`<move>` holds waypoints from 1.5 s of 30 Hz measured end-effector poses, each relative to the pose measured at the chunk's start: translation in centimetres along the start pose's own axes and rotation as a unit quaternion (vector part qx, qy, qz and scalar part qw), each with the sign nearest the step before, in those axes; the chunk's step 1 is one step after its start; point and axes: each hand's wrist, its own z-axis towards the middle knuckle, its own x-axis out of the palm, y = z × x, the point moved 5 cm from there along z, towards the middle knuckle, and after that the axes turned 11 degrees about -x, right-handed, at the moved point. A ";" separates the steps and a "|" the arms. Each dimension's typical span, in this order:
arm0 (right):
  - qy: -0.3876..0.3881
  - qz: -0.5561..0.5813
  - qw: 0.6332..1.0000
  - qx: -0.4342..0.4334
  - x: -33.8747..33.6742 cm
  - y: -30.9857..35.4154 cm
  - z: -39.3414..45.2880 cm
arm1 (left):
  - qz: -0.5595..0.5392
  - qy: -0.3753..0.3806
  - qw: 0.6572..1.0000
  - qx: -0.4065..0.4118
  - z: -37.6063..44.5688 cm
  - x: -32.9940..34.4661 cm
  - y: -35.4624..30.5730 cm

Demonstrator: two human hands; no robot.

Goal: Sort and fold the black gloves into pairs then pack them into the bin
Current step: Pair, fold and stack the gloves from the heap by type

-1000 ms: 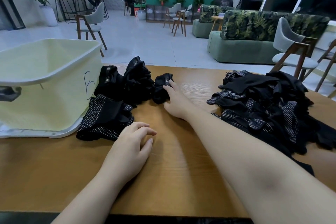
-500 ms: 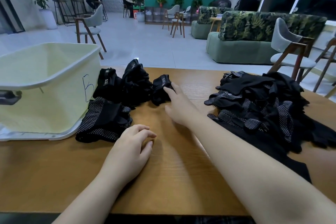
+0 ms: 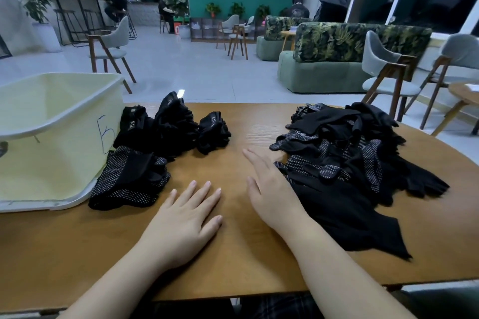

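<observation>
Two flat, released grips, my left hand [image 3: 185,217] and right hand [image 3: 269,189], rest on the desk [image 3: 233,261] between the bin [image 3: 51,122] with folded pairs [image 3: 166,134] and loose gloves [image 3: 357,153]: soft, light, limp, best pinched at a cuff.
</observation>
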 end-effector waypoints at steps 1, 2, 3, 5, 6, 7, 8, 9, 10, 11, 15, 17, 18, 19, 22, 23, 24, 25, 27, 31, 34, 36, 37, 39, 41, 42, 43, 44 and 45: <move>-0.022 -0.006 1.000 0.007 -0.8 -0.3 -0.6 | 0.001 0.005 1.000 0.005 0.0 0.0 -0.1; -0.046 -0.013 0.999 0.013 -1.7 -0.6 -1.4 | 0.000 0.009 1.000 0.011 0.0 -0.1 -0.2; -0.072 -0.022 0.997 0.020 -2.5 -0.9 -2.1 | -0.003 0.014 1.000 0.018 0.0 -0.1 -0.5; -0.109 -0.043 0.992 0.040 -4.1 -1.6 -3.9 | -0.005 0.025 0.999 0.030 0.1 -0.2 -1.2; -0.118 -0.055 0.990 0.053 -4.7 -2.0 -4.8 | -0.003 0.030 0.999 0.035 0.1 -0.2 -1.6; -0.123 -0.069 0.988 0.066 -5.3 -2.4 -5.7 | 0.000 0.032 0.999 0.040 0.1 -0.2 -2.0; -0.124 -0.081 0.986 0.078 -5.8 -2.8 -6.5 | 0.003 0.032 0.998 0.046 0.2 -0.2 -2.6; -0.124 -0.092 0.984 0.087 -6.3 -3.1 -7.3 | 0.004 0.032 0.998 0.051 0.2 -0.2 -3.1; -0.124 -0.103 0.982 0.094 -6.9 -3.5 -8.0 | 0.004 0.032 0.998 0.057 0.2 -0.2 -3.6; -0.122 -0.117 0.980 0.103 -7.4 -3.8 -8.6 | 0.003 0.031 0.998 0.062 0.3 -0.1 -4.1; -0.121 -0.147 0.970 0.154 -9.4 -4.7 -10.9 | -0.020 0.020 0.997 0.076 0.4 0.0 -5.9; -0.115 -0.136 0.963 0.201 -10.1 -5.4 -11.8 | -0.043 0.014 0.996 0.080 0.5 0.0 -6.7; -0.106 -0.130 0.960 0.222 -10.2 -5.6 -12.2 | -0.058 0.008 0.995 0.084 0.4 -0.1 -7.2; -0.094 -0.129 0.959 0.236 -10.2 -5.8 -12.3 | -0.076 0.001 0.993 0.091 0.4 -0.3 -7.8; -0.055 -0.158 0.959 0.230 -10.0 -5.5 -12.1 | -0.153 -0.017 0.982 0.111 0.2 -0.7 -9.6; -0.050 -0.163 0.959 0.224 -10.0 -5.3 -12.1 | -0.183 -0.027 0.976 0.113 0.0 -0.8 -10.3; -0.048 -0.165 0.960 0.220 -10.0 -5.1 -12.1 | -0.214 -0.038 0.970 0.108 -0.1 -0.8 -10.8; -0.047 -0.165 0.961 0.216 -10.0 -5.0 -12.2 | -0.241 -0.047 0.964 0.099 -0.3 -0.9 -11.4; -0.044 -0.157 0.963 0.213 -10.1 -4.7 -12.4 | -0.272 -0.054 0.958 0.079 -0.6 -0.7 -12.3; -0.036 -0.107 0.968 0.223 -10.4 -4.0 -12.2 | -0.251 -0.069 0.963 0.064 -0.8 -0.5 -13.5; -0.040 -0.040 0.966 0.250 -10.7 -3.4 -11.9 | -0.231 -0.083 0.969 0.022 -0.5 -0.3 -13.1; -0.026 0.006 0.966 0.259 -10.4 -3.0 -11.5 | -0.232 -0.090 0.969 0.004 -0.5 -0.5 -12.8; -0.014 0.023 0.966 0.255 -10.1 -2.7 -11.3 | -0.235 -0.088 0.968 0.004 -0.5 -0.5 -12.6; 0.005 0.035 0.970 0.239 -9.5 -2.3 -11.1 | -0.247 -0.077 0.966 0.005 -0.6 -0.8 -12.3; -0.012 0.025 0.978 0.207 -9.1 -1.9 -10.9 | -0.270 -0.073 0.960 0.001 -0.6 -0.9 -11.6; -0.030 0.008 0.982 0.184 -9.1 -1.8 -10.8 | -0.287 -0.075 0.955 -0.004 -0.6 -1.1 -11.2; -0.047 -0.017 0.986 0.157 -9.1 -1.6 -10.7 | -0.311 -0.077 0.947 -0.010 -0.6 -1.3 -10.7; -0.058 -0.044 0.988 0.133 -9.0 -1.6 -10.6 | -0.340 -0.083 0.937 -0.014 -0.6 -1.5 -10.3; -0.063 -0.061 0.989 0.120 -8.9 -1.6 -10.5 | -0.372 -0.088 0.924 -0.019 -0.5 -1.8 -9.9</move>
